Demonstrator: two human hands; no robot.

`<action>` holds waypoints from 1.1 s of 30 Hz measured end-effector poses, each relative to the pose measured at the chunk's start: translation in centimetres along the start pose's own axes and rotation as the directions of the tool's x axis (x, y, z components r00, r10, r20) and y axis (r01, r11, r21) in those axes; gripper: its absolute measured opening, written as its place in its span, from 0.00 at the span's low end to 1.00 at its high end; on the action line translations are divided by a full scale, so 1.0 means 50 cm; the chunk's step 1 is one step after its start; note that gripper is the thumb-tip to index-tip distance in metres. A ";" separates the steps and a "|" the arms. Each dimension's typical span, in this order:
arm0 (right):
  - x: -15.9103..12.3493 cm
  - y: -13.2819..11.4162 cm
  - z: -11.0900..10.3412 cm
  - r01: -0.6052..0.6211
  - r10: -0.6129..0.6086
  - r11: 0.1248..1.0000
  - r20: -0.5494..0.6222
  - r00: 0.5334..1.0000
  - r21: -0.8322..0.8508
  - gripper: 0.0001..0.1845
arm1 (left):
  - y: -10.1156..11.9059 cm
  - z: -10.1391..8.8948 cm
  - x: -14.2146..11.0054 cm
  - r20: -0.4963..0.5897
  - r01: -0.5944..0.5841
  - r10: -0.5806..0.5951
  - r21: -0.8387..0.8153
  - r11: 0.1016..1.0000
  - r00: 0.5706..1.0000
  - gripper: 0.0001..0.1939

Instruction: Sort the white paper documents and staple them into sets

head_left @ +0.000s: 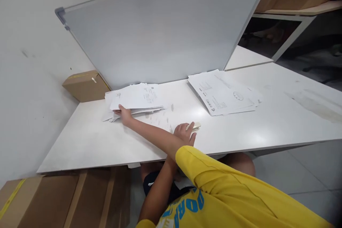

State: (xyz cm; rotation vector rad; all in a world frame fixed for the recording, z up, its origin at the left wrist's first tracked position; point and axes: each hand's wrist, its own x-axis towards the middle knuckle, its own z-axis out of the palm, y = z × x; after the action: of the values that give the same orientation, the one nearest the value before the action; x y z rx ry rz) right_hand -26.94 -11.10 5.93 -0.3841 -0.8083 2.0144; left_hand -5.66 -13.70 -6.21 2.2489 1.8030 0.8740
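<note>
My arms are crossed over the white table. My right hand [123, 114] reaches to the left and pinches the near edge of papers at the left stack [137, 96], thumb on top and fingers underneath. How many sheets it grips I cannot tell. My left hand [184, 132] rests on the table near its front edge, under the right forearm. Its fingers are closed around a small cream stapler [197, 126], whose end sticks out to the right. Farther right lies a second paper stack [223, 92], its top sheet printed and bearing a round stamp.
A whiteboard [160, 32] leans at the back of the white table [267, 117]. A small cardboard box [85, 85] stands at the left rear corner by the wall. Larger cardboard boxes [53, 199] are on the floor at lower left. Smudges mark the tabletop.
</note>
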 end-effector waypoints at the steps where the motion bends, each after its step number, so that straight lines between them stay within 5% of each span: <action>1: -0.006 0.007 0.009 -0.005 0.004 1.000 0.028 1.000 0.014 0.22 | 0.000 0.002 0.000 0.000 -0.007 0.007 0.004 1.000 1.000 0.26; 5: -0.051 0.006 0.024 -0.052 0.050 0.998 0.064 0.997 0.037 0.20 | 0.003 0.003 0.005 0.026 -0.018 0.017 0.041 0.999 1.000 0.27; 9: -0.083 -0.027 -0.009 -0.018 0.015 0.998 0.047 0.999 0.053 0.21 | 0.005 -0.005 0.011 0.051 -0.012 0.007 0.087 0.996 0.999 0.28; 12: -0.087 -0.093 -0.085 0.004 -0.004 1.000 0.014 1.000 0.028 0.21 | 0.000 -0.013 0.022 0.043 -0.011 0.007 0.091 0.996 0.999 0.28; 16: -0.082 -0.267 -0.270 -0.012 0.015 0.973 0.010 1.000 -0.232 0.24 | -0.001 -0.024 0.037 0.054 -0.044 0.042 0.043 0.998 0.998 0.26; 18: -0.082 -0.363 -0.379 0.121 -0.250 0.838 -0.177 0.952 -0.532 0.28 | 0.002 -0.030 0.038 0.025 -0.073 0.073 0.007 0.997 0.997 0.23; 19: -0.087 -0.403 -0.433 0.120 -0.406 0.693 -0.247 0.880 -0.710 0.31 | 0.003 -0.033 0.038 0.001 -0.079 0.079 -0.006 0.997 0.997 0.23; 22: -0.121 -0.471 -0.568 -0.153 -0.687 0.147 -0.212 0.695 -0.977 0.36 | 0.006 -0.039 0.037 -0.059 -0.074 0.073 -0.021 0.997 0.996 0.22; 24: -0.151 -0.479 -0.627 -0.352 -0.723 -0.094 -0.179 0.668 -0.931 0.36 | 0.003 -0.039 0.036 -0.063 -0.069 0.068 -0.025 0.997 0.996 0.22; 27: -0.177 -0.472 -0.673 -0.503 -0.695 -0.227 -0.223 0.684 -0.834 0.25 | -0.007 -0.037 0.035 -0.050 -0.057 0.055 -0.040 0.998 0.997 0.21; 33: -0.177 -0.483 -0.683 -0.496 -0.626 -0.361 -0.189 0.757 -0.790 0.16 | -0.013 -0.042 0.032 -0.042 -0.007 0.003 -0.094 0.996 0.999 0.23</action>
State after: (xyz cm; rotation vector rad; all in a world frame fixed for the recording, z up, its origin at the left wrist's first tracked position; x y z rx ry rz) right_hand 11.93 4.03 -3.34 -1.8986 -1.8401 0.0358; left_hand -7.08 -12.57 -4.17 2.1944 1.7350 0.9931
